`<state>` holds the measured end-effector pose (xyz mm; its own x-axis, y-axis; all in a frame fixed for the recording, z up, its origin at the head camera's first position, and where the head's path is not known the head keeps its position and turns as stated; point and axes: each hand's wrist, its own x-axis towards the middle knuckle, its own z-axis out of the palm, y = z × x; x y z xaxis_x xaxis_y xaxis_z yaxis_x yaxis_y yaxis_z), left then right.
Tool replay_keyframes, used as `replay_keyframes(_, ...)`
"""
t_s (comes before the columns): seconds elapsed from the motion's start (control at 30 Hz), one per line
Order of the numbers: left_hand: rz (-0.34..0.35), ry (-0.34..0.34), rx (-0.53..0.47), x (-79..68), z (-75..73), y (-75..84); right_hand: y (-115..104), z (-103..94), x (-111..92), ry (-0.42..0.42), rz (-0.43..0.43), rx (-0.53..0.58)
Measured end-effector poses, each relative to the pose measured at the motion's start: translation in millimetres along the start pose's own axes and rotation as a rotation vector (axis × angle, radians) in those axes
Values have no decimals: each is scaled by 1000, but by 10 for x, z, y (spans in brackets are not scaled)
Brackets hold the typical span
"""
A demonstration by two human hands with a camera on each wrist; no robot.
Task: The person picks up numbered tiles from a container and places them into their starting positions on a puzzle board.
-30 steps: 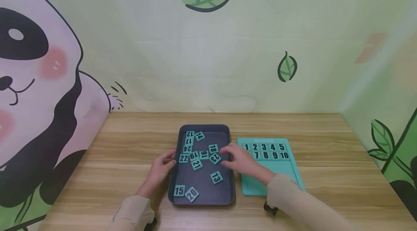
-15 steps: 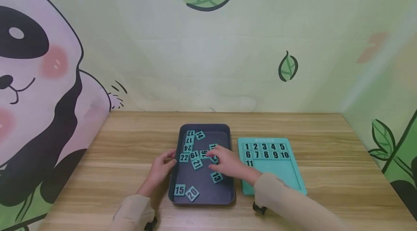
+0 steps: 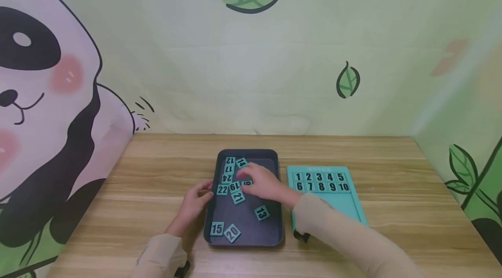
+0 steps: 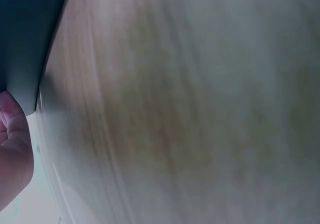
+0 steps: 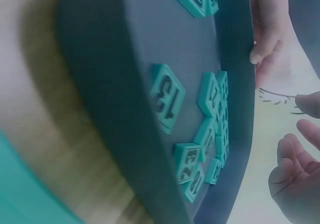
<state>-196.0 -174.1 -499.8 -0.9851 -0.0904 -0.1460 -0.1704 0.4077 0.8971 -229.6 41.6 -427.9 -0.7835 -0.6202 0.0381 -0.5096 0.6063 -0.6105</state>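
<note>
My left hand (image 3: 193, 204) grips the left rim of a dark tray (image 3: 251, 231), its fingertips at the wall. My right hand (image 3: 262, 182) reaches over the tray with thumb and fingers apart and nothing between them. Its fingertips hover near the 14 tile (image 3: 242, 163) and the 16 tile (image 3: 247, 183), which it partly covers. Teal number tiles lie loose in the tray, among them a 13 (image 3: 262, 213), a 15 (image 3: 217, 228) and a 20 (image 3: 232, 233). The 18 and 23 are hidden under the right hand in the head view.
Right of the tray lies a teal number board (image 3: 327, 201) with tiles 1 to 10 in two rows; the right sleeve covers its lower left. Both sit on a wooden table (image 3: 168, 156) before a panda-printed backdrop (image 3: 251, 64).
My right hand has moved left and slightly away over the tray, from its right rim toward the 14 and 16 tiles. My left hand has stayed at the left rim.
</note>
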Motion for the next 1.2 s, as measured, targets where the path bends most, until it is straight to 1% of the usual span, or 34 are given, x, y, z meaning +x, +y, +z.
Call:
replay_keyframes(0.17,1,-1,-6,1,-2,2,-22,-33,164,11,29,-11)
replay_keyframes(0.33,7,6,-14,-4,-16,-5,-20,-37,371,2,84,22)
replay_keyframes(0.47,33,14,-18,-16,-21,-10,40,5,516,-11,122,17)
replay_keyframes(0.6,59,15,-44,-13,-14,-22,108,84,619,-37,176,-9)
replay_keyframes(0.67,63,18,-51,-3,-11,-33,132,130,656,-59,198,-38)
replay_keyframes(0.77,67,22,-50,3,-3,-40,158,196,696,-94,217,-110)
replay_keyframes(0.87,69,20,-52,2,0,-39,174,255,722,-118,203,-190)
replay_keyframes(0.97,70,16,-59,-3,-3,-35,181,302,737,-154,199,-243)
replay_keyframes(1.07,60,13,-60,-6,-9,-32,194,352,744,-203,208,-279)
replay_keyframes(1.2,38,8,-57,-10,-19,-26,203,392,737,-254,241,-275)
